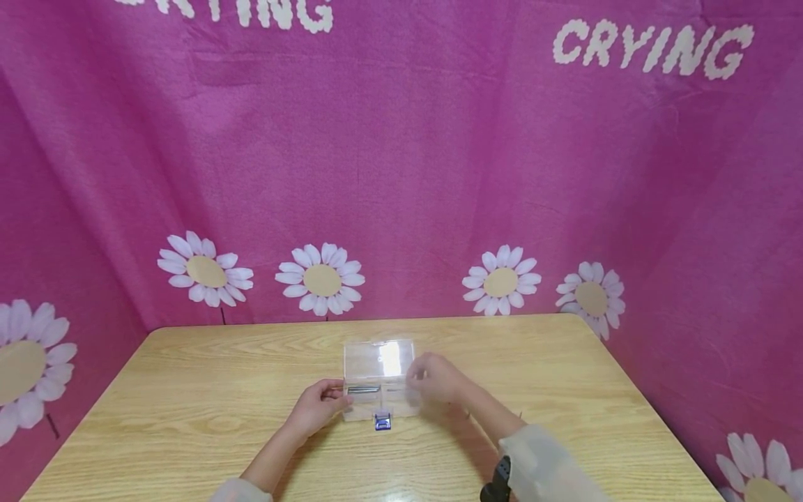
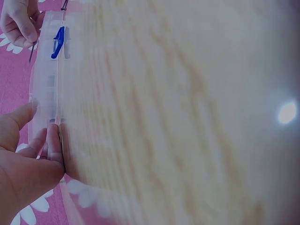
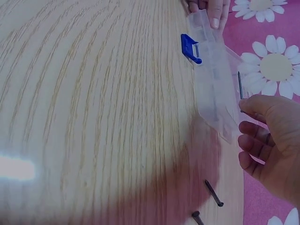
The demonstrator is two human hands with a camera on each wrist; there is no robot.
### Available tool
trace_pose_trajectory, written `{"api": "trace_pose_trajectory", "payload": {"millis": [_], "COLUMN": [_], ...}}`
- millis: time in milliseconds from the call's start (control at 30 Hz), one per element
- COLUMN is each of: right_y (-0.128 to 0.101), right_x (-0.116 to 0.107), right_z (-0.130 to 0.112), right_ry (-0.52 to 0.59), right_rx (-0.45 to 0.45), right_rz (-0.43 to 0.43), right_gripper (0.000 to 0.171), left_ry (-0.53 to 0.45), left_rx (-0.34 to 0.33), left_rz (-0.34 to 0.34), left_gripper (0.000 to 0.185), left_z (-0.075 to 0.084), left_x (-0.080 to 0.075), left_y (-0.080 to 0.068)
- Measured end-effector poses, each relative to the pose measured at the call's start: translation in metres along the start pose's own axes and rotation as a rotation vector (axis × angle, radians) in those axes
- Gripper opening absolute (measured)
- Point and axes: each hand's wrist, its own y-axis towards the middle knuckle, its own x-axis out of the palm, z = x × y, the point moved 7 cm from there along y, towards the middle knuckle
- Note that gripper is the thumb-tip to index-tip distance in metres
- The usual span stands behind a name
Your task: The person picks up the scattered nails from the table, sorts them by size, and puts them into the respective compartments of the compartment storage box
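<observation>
Two bare hands work at a small clear plastic box with a blue latch [image 1: 380, 390], which sits open near the middle of a light wooden table [image 1: 564, 390], its lid tipped back toward the pink daisy-printed cloth backdrop [image 1: 401, 174]. In the head view the left hand [image 1: 316, 406] rests against the box's left end, fingers curled toward its wall. The right hand [image 1: 436, 378] hovers over the right part of the box with its fingers drawn together; what they pinch is too small to make out from here. The blue latch [image 1: 383, 421] hangs at the front edge of the box, nearest the person.

Seen from the left wrist, the left hand [image 2: 28, 164] has its fingertips pressed along the edge of the clear box [image 2: 47, 84], thumb raised apart from them, so it steadies the box rather than wrapping round it. At the far end the right hand [image 2: 18, 23] pinches a thin dark nail [image 2: 31, 52] just beside the box, close to the blue latch [image 2: 58, 42].

From the right wrist, the right hand [image 3: 272, 140] holds the thin dark nail [image 3: 240, 86] upright between thumb and forefinger, the other fingers loosely curled, just beside the box [image 3: 213, 79]. The left hand's fingers [image 3: 215, 11] touch the far end. Two more dark nails [image 3: 213, 193] lie loose on the table, apart from the box
</observation>
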Motion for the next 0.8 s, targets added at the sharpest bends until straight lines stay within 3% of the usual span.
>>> {"api": "trace_pose_trajectory", "payload": {"millis": [567, 800], "right_y": [0.0087, 0.0046], "right_x": [0.005, 0.0028], "right_z": [-0.0002, 0.0064], "right_ry": [-0.028, -0.027], "right_rx": [-0.034, 0.021], "right_rz": [0.025, 0.021], "right_gripper": [0.012, 0.013], "left_ry": [0.022, 0.016], "left_rx": [-0.009, -0.011], "left_rz": [-0.004, -0.004], "left_gripper": [0.041, 0.042], "left_z": [-0.0023, -0.0016], "left_x": [0.0012, 0.0007], "left_y": [0.0024, 0.0009]}}
